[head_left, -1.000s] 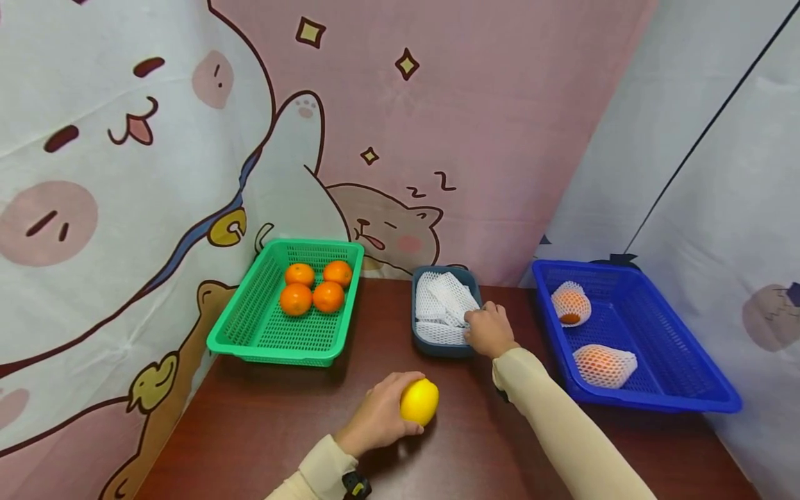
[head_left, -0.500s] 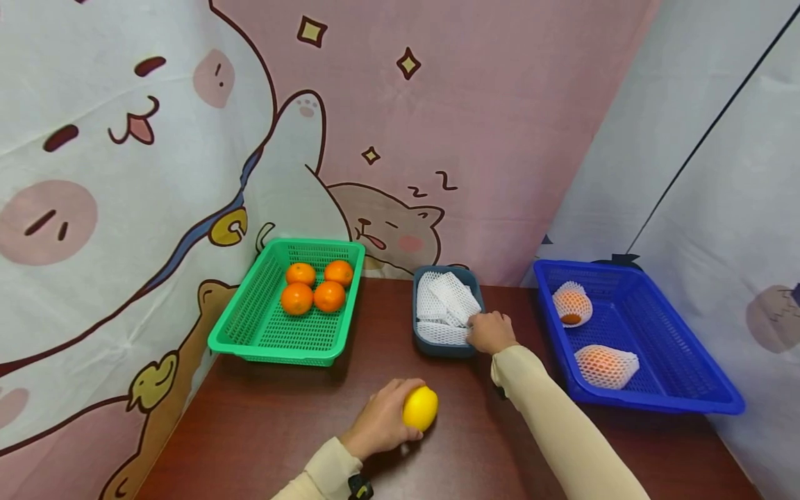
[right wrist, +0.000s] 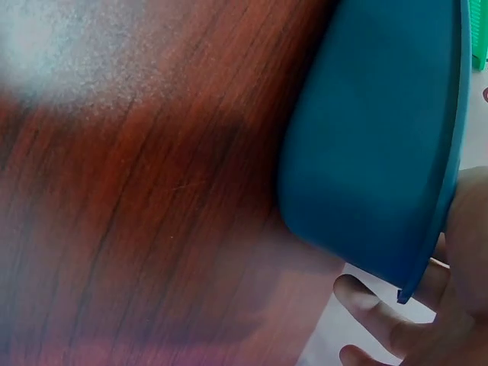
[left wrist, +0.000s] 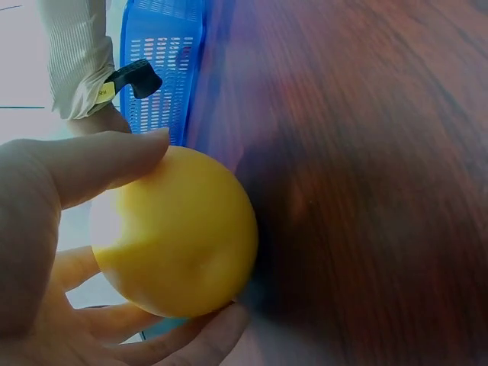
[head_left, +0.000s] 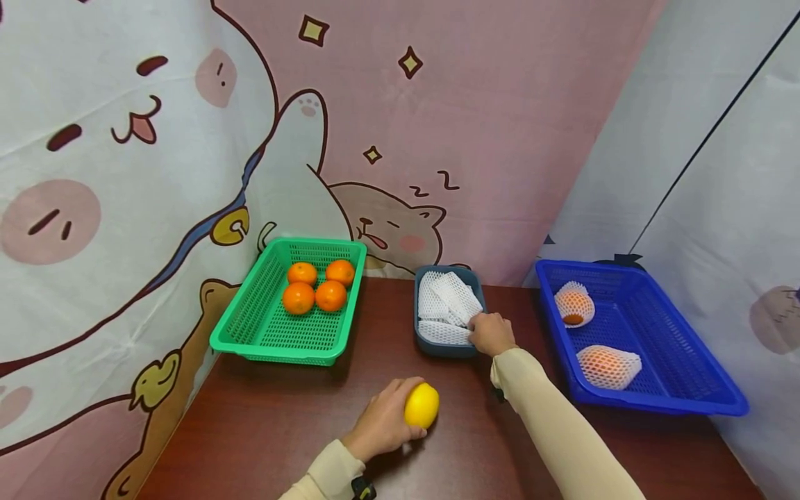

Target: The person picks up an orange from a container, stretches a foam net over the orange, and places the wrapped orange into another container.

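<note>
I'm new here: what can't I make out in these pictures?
Head view: whether the right hand pinches a white net; its back hides the fingertips.
Head view: how many nets; they overlap.
Head view: one side of the yellow fruit, covered by the left hand.
Right wrist view: the contents of the blue-grey container, behind its wall.
Left wrist view: the lettering on the yellow label, too small.

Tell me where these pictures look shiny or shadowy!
Left wrist view: glare whitens one side of the yellow fruit, with dark shadow on the table beside it; right wrist view: pale shine at upper left, shade beside the small bin; head view: fairly even light, soft shadow by the left hand.
</note>
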`<state>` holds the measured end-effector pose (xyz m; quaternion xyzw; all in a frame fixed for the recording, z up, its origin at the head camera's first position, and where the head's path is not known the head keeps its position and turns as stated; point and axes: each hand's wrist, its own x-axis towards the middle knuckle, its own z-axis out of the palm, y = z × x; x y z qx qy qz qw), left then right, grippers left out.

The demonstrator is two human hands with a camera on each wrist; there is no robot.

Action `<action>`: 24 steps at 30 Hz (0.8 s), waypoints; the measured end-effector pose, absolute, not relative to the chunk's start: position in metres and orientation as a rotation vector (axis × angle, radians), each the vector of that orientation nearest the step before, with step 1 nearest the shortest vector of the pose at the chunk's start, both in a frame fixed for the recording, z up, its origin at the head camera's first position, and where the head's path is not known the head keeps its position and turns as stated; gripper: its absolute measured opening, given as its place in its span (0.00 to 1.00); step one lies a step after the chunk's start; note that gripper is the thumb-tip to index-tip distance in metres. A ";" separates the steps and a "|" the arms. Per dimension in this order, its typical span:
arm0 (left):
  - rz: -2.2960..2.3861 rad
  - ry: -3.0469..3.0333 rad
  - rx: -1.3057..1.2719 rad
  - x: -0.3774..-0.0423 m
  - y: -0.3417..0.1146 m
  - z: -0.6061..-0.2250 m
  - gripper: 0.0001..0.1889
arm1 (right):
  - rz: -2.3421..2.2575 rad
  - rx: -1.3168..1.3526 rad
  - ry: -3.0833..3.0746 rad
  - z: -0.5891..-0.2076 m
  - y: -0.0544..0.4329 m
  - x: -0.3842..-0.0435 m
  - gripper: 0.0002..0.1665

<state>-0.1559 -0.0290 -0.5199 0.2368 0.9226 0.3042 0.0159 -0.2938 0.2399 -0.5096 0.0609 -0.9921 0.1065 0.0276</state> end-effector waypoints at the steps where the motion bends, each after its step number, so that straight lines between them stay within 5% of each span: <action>1: 0.950 2.872 0.740 -0.156 -0.029 -0.520 0.43 | 0.336 0.184 -3.051 -0.511 0.241 -0.294 0.01; 24: 1.003 2.861 0.717 -0.153 -0.027 -0.523 0.42 | 0.453 0.161 -2.960 -0.501 0.241 -0.279 0.11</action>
